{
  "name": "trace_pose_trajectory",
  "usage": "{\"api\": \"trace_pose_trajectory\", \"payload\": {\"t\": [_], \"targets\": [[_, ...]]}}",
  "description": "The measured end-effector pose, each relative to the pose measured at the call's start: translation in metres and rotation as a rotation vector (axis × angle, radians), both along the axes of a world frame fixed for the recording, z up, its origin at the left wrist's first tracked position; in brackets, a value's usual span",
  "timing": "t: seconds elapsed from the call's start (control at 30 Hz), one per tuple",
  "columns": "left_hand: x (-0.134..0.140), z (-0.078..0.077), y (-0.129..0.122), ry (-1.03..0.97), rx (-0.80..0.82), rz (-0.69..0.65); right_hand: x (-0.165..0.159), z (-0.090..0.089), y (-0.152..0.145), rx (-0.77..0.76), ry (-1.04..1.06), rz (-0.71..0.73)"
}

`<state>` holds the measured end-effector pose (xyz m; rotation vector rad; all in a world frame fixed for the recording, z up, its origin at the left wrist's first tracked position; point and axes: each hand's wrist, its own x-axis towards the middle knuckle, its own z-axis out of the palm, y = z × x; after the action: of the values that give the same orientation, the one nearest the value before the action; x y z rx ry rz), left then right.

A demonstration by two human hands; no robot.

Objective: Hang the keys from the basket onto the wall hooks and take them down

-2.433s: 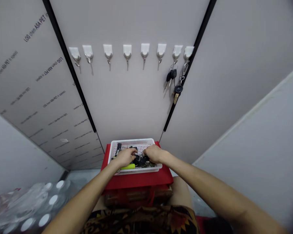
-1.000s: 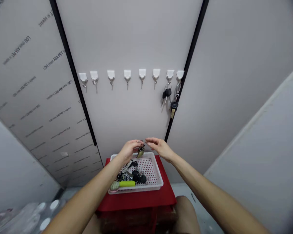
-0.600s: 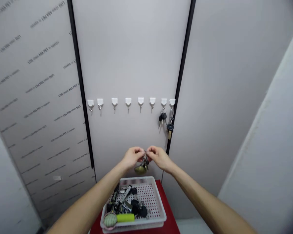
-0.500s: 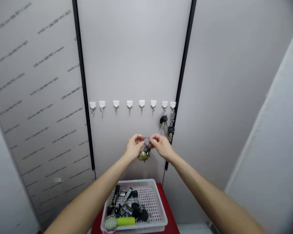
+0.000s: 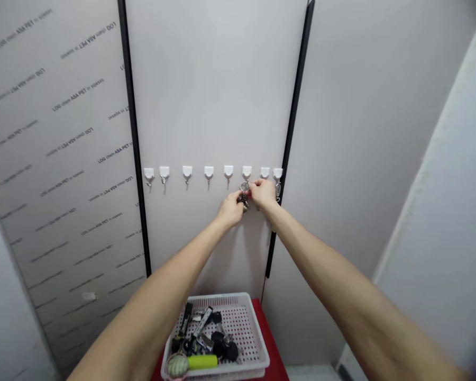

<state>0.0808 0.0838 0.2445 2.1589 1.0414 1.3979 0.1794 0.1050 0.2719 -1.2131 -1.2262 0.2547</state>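
A bunch of keys (image 5: 244, 202) hangs from a round metal key ring (image 5: 244, 186), raised to the third white hook (image 5: 246, 172) from the right. Whether the ring has gone over the hook's metal prong is too small to tell. My right hand (image 5: 263, 193) pinches the ring at its right edge. From the lower left, my left hand (image 5: 230, 208) grips the keys just under the ring. Keys on the two rightmost hooks are mostly hidden behind my right hand.
Several more white hooks (image 5: 187, 172) run leftward along the pale wall panel, between two black strips (image 5: 136, 137). Below, a white plastic basket (image 5: 257, 338) with keys, key fobs and a lime-green item (image 5: 203, 362) stands on a red surface (image 5: 270, 338).
Both hands have risen from below the hook row to the third hook from the right, carrying the bunch of keys. My left hand has shifted from the ring down to the keys.
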Motion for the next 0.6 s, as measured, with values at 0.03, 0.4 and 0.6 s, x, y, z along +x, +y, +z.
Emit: {"api": "trace_pose_trajectory", "payload": {"t": [0.03,0.4,0.6], "targets": [[-0.002,-0.007,-0.001,-0.006,-0.005,0.002,0.001,-0.002,-0.002,0.022,-0.041,-0.025],[-0.072,-0.185,-0.066,0.387,-0.366,-0.085,-0.014,-0.191,-0.094,-0.340,-0.719,0.473],[-0.096,-0.227,-0.069,0.491,-0.406,-0.020,-0.031,-0.261,-0.109,-0.714,-0.900,0.461]]}}
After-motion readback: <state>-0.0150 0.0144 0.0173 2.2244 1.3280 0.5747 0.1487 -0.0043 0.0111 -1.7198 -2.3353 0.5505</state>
